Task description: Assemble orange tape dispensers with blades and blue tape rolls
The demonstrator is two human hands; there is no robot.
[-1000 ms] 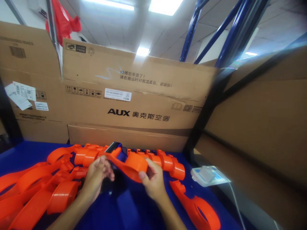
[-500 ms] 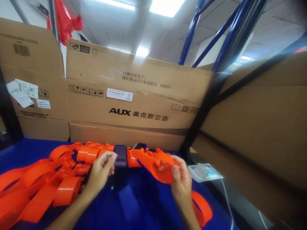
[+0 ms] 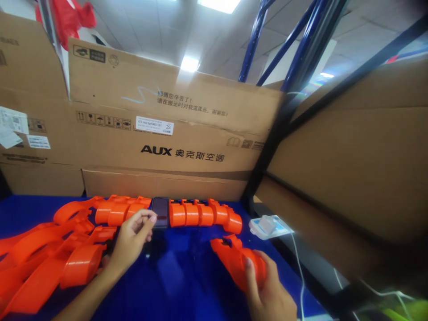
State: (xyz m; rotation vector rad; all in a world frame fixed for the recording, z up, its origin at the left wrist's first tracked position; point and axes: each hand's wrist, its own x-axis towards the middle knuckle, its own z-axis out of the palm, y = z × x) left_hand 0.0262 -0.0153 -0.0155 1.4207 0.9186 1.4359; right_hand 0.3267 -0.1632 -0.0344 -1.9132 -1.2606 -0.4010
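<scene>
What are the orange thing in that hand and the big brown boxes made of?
The orange part under the right hand looks like moulded plastic: one bright colour, smooth, slightly shiny. The brown boxes look like cardboard: dull, creased, printed and labelled.

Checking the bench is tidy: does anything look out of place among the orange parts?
One oddity: a dark phone stands in the back row of orange parts, just beyond the left hand.

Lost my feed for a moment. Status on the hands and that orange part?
Right hand gripping orange part low on blue table. Left hand loosely curled, empty, beside dark phone. Orange pile to its left, nothing blocking.
</scene>
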